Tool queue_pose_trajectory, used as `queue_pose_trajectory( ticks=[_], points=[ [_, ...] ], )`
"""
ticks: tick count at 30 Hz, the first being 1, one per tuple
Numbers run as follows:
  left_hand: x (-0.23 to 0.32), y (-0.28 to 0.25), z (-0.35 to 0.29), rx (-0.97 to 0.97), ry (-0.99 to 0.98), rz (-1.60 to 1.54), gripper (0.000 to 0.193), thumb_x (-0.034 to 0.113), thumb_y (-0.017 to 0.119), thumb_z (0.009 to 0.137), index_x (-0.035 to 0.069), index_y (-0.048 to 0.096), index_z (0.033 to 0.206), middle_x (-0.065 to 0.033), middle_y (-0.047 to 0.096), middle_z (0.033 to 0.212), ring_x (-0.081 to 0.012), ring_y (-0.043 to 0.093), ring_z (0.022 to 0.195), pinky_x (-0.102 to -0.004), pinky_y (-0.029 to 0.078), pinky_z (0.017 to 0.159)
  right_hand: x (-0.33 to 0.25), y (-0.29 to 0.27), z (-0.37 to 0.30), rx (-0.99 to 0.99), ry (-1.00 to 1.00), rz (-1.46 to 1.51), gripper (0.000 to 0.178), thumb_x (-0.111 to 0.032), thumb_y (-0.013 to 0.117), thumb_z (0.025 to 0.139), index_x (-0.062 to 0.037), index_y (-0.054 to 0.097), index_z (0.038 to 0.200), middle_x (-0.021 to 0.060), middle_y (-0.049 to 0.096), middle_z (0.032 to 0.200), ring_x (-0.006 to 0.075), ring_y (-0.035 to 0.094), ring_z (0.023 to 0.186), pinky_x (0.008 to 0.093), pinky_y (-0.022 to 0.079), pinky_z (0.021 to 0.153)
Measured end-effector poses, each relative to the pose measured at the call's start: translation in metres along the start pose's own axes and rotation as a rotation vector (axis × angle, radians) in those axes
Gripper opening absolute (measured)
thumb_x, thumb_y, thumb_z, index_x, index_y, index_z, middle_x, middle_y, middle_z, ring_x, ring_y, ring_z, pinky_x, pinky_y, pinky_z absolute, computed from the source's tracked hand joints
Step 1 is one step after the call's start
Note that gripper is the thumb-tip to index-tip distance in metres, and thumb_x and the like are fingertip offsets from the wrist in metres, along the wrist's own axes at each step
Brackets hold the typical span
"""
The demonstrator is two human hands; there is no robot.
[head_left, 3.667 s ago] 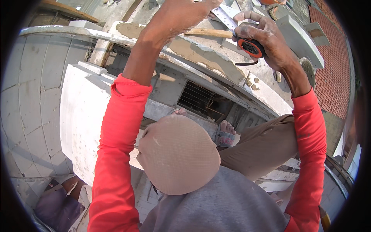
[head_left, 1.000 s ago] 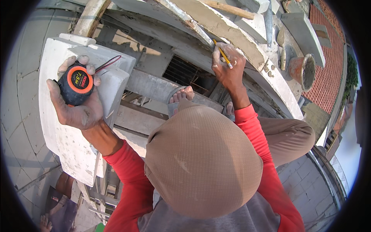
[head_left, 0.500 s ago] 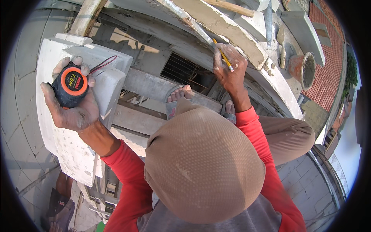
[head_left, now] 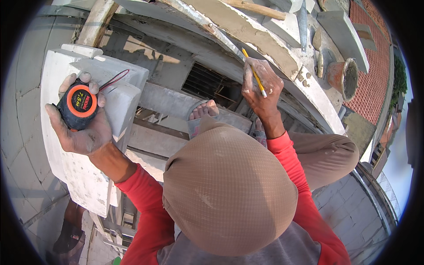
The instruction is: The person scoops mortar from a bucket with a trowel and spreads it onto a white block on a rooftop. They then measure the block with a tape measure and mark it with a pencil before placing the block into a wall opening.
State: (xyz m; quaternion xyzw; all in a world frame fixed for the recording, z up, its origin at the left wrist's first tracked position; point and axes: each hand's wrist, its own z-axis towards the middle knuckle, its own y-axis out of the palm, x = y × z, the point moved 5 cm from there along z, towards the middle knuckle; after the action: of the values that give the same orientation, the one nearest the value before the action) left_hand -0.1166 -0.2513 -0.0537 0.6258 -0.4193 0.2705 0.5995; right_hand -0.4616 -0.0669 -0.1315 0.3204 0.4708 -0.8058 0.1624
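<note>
My left hand grips a black and orange tape measure, held up in front of a white moulded block with a red cord hanging from the case. My right hand holds a yellow pencil, its tip against the edge of a grey plastered ledge. Both sleeves are red. A brown cap fills the middle of the view. A sandalled foot rests on a plank below.
A clay-coloured bucket with mortar stands on the ledge at the right beside a trowel. A wooden handle lies on top. A red tiled roof is far right, a grey block wall to the left.
Some seconds ago both hands were up at the ledge with the tape. Since then my left hand came down to the left with it; my right hand took a pencil. Lately almost still.
</note>
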Motion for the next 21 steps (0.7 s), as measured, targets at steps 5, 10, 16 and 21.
queue_pose_trajectory(
  ticks=[5,10,16,21],
  points=[
    [0.0,0.0,0.001,-0.008,-0.005,-0.013,0.075,0.056,0.045,0.11,-0.012,0.056,0.139,-0.0305,0.06,0.125,-0.0327,0.061,0.101,-0.0381,0.054,0.074,0.02,0.007,0.007,-0.116,-0.024,-0.039,0.037,-0.001,0.075,0.077,0.0033,0.071,0.114,0.0214,0.071,0.101,0.0436,0.07,0.089,0.0432,0.058,0.081],
    [-0.001,0.003,0.001,-0.05,0.003,-0.015,0.074,0.056,0.044,0.111,-0.011,0.057,0.139,-0.0293,0.06,0.123,-0.0323,0.062,0.1,-0.0378,0.054,0.074,0.037,0.016,0.008,-0.137,0.001,-0.011,0.04,-0.002,0.075,0.077,0.0033,0.071,0.116,0.0213,0.072,0.106,0.0442,0.07,0.091,0.0435,0.059,0.083],
    [-0.002,0.002,0.002,-0.046,-0.008,-0.042,0.07,0.054,0.043,0.112,-0.009,0.059,0.136,-0.0281,0.062,0.119,-0.0315,0.063,0.098,-0.038,0.055,0.071,-0.003,-0.003,0.008,0.043,-0.057,-0.059,0.034,0.005,0.073,0.08,0.0047,0.072,0.114,0.0194,0.074,0.104,0.0376,0.074,0.09,0.0399,0.06,0.081],
    [-0.002,0.01,0.002,-0.036,0.005,-0.021,0.068,0.051,0.043,0.113,-0.012,0.056,0.136,-0.029,0.059,0.121,-0.032,0.061,0.1,-0.0367,0.054,0.073,-0.062,-0.057,-0.001,0.039,-0.076,-0.169,0.021,0.009,0.071,0.089,0.0039,0.075,0.109,0.0145,0.076,0.09,0.0237,0.075,0.077,0.0332,0.06,0.076]
  ],
)
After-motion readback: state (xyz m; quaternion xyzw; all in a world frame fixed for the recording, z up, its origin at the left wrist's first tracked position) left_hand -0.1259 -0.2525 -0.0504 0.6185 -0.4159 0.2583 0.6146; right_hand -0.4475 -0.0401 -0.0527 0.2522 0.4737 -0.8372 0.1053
